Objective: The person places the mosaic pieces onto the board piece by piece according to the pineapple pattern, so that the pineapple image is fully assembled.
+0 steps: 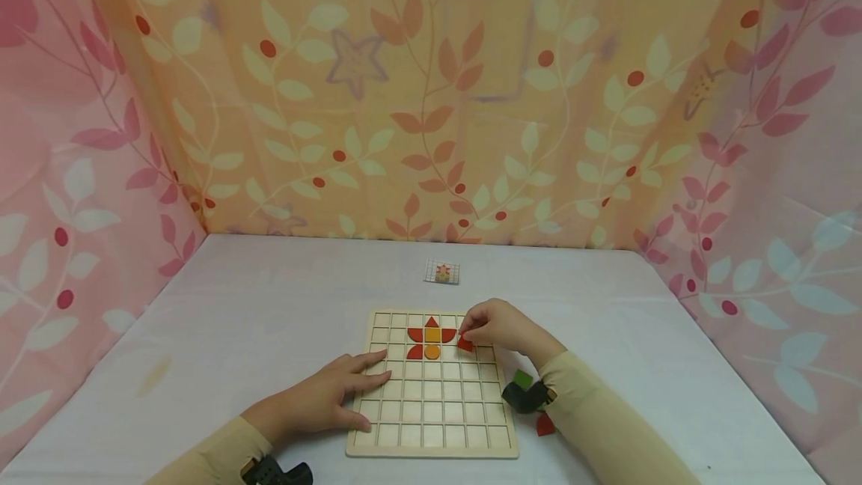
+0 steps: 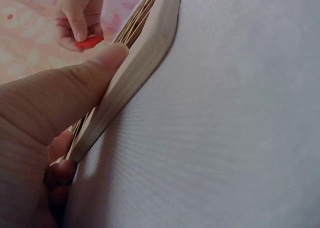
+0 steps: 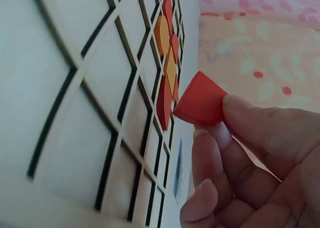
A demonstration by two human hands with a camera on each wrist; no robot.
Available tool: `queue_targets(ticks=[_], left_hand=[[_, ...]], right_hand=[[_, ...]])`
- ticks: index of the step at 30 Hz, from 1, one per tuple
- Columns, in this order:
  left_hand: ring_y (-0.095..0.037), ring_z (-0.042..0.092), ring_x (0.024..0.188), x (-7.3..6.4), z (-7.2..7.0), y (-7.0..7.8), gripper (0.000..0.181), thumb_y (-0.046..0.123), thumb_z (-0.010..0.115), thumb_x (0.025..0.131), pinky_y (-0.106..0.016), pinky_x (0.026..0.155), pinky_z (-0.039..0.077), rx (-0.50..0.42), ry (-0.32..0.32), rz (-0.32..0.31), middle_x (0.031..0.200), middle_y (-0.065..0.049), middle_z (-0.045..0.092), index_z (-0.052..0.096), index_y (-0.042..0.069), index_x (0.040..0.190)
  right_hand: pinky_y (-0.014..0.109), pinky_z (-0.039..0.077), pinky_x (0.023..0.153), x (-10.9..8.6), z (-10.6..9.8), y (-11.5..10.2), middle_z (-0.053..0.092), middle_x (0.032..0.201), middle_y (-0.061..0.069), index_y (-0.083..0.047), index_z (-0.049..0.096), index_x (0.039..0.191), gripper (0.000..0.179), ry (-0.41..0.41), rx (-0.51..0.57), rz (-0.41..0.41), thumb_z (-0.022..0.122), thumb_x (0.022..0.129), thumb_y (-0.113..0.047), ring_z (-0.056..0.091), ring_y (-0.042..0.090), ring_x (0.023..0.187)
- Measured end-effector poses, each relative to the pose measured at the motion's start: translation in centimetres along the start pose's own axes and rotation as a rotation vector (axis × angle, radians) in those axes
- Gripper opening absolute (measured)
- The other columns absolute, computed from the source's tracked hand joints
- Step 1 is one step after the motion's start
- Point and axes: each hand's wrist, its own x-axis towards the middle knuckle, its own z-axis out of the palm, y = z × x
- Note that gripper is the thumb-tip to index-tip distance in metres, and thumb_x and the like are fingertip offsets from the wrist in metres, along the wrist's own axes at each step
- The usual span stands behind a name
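A wooden grid board (image 1: 431,438) lies on the white table. My left hand (image 1: 326,394) rests at its left edge, fingers spread over the squares and thumb on the rim. Above the board's upper right, my right hand (image 1: 501,326) pinches a red quarter-circle piece (image 3: 202,100) between thumb and fingers. On the grid sit a red triangle (image 1: 432,322), a yellow square (image 1: 432,335) and an orange circle (image 1: 432,352). Red curved pieces flank the square on both sides, and another red piece (image 1: 414,352) is left of the circle.
A small picture card (image 1: 442,272) lies beyond the board. To the board's right, a green piece (image 1: 522,378) and a red piece (image 1: 545,424) lie by the right wrist, partly covered by the wrist camera (image 1: 527,397). Patterned curtains (image 1: 431,96) enclose the table's back and sides.
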Motion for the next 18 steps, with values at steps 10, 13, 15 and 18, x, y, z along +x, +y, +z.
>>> queue_targets(ticks=[10,13,15,18], left_hand=[[-0.02,0.029,0.125,0.0,0.1,-0.2,0.074,0.06,0.061,0.074,-0.048,0.098,0.029,0.016,0.007,0.021,0.151,0.002,0.02,0.041,0.029,0.138],[-0.019,0.029,0.125,0.0,0.0,-0.2,0.074,0.06,0.061,0.074,-0.047,0.099,0.029,0.017,0.004,0.024,0.151,0.003,0.02,0.04,0.029,0.138],[-0.019,0.029,0.125,0.0,0.0,-0.2,0.074,0.06,0.06,0.074,-0.047,0.098,0.029,0.017,0.004,0.025,0.151,0.003,0.02,0.04,0.029,0.138],[-0.019,0.029,0.125,0.0,0.0,-0.2,0.074,0.06,0.06,0.074,-0.047,0.098,0.029,0.018,0.007,0.03,0.151,0.002,0.02,0.041,0.028,0.138]], right_hand=[[0.033,0.042,0.077,1.3,1.8,-1.0,0.066,0.076,-0.007,-0.011,0.072,0.08,0.003,-0.031,-0.035,-0.031,0.069,0.08,-0.009,0.054,0.011,0.075],[0.031,0.042,0.072,1.5,2.2,-1.2,0.064,0.071,-0.006,-0.01,0.07,0.077,0.003,-0.026,-0.036,-0.017,0.07,0.078,-0.007,0.053,0.011,0.071],[0.029,0.042,0.068,1.5,2.4,-1.2,0.062,0.068,-0.005,-0.01,0.068,0.075,0.005,-0.023,-0.039,-0.007,0.071,0.077,-0.006,0.052,0.012,0.068],[0.028,0.042,0.063,1.6,2.7,-1.2,0.06,0.066,-0.004,-0.011,0.066,0.074,0.008,-0.019,-0.042,0.007,0.072,0.076,-0.006,0.051,0.013,0.065]])
